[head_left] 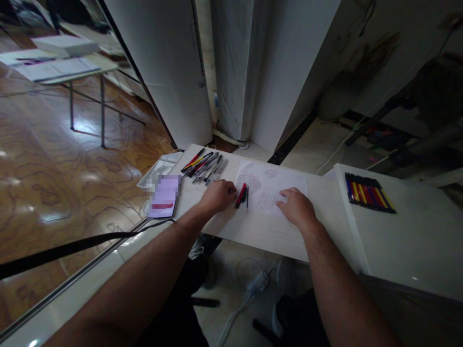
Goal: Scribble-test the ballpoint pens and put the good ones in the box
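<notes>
My left hand is over the white table, its fingers curled together just left of a red pen; whatever they hold, if anything, is too small to tell. Beside the red pen lie dark pen parts, on a white sheet with scribbled patches. My right hand rests at the sheet's right part, thumb and fingers apart, holding nothing. A pile of pens, mostly clear with some red and yellow, lies at the table's back left.
A phone lies at the table's left edge, near a black strap. On the raised white surface at right sits a row of coloured pens. A power strip and cables are on the floor below.
</notes>
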Demonstrator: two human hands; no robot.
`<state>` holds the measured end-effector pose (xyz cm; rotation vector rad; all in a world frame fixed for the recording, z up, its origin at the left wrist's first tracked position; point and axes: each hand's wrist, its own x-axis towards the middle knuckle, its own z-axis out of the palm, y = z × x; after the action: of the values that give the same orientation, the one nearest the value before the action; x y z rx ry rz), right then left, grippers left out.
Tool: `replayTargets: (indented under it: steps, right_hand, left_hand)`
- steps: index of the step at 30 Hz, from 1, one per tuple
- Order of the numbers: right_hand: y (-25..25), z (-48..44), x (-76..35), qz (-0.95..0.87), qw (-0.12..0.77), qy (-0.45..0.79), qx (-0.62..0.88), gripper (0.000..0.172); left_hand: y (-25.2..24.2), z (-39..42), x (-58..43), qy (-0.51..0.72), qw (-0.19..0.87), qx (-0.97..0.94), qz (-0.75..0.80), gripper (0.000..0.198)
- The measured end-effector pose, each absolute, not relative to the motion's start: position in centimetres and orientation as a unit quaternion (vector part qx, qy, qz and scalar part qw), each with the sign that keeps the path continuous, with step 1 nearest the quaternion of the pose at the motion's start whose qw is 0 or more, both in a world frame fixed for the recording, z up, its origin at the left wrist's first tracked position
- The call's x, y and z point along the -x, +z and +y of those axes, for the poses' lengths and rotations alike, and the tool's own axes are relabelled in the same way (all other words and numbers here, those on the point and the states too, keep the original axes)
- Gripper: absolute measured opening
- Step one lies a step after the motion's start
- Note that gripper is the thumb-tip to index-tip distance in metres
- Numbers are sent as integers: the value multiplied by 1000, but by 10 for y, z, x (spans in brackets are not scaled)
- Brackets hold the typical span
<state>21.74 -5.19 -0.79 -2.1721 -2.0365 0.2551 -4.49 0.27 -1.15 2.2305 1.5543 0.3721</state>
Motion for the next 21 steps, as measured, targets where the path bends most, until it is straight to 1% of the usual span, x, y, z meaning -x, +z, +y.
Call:
replayTargets:
  steps: [14,18,21]
  right_hand:
    - [-9,-52,-218,-673,86,94,729,37]
    - [-7,-52,-211,-682,119,97,715,34]
    - [-4,-55,-199,-718,151,127,668,29]
  left_hand:
    - [-14,3,44,126,194,-787,572,20]
    - [-9,5,45,156,181,-760,604,22]
    - [-5,6,44,189,186,-732,628,21]
